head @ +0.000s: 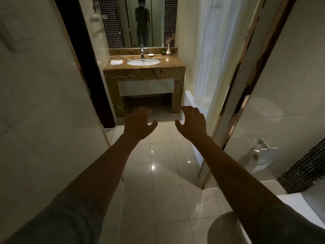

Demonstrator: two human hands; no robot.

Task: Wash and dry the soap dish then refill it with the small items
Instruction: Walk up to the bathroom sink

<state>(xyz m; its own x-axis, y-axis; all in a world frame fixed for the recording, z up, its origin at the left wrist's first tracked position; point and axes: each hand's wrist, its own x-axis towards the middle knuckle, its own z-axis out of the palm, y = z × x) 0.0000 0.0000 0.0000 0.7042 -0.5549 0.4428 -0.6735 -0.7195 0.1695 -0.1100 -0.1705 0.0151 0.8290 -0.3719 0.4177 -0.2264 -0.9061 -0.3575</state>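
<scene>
A small white soap dish point(151, 54) sits on the brown marble counter point(174, 63), just right of the chrome tap point(142, 51) and behind the white oval basin point(143, 62). What lies in the dish is too small to tell. A tiny pale item point(167, 59) lies on the counter at the right. My left hand point(139, 123) and my right hand point(192, 121) are stretched out in front of me, palms down, fingers spread, holding nothing. Both hands are far short of the counter, over the floor.
A folded white towel point(116, 62) lies left of the basin. A dark bottle point(163, 50) and a white vase point(168, 50) stand at the back right. A shower curtain point(209, 59) and tub edge point(189, 99) are on the right, a toilet-paper holder point(260, 152) nearer. Glossy floor tiles point(163, 166) lead to the counter.
</scene>
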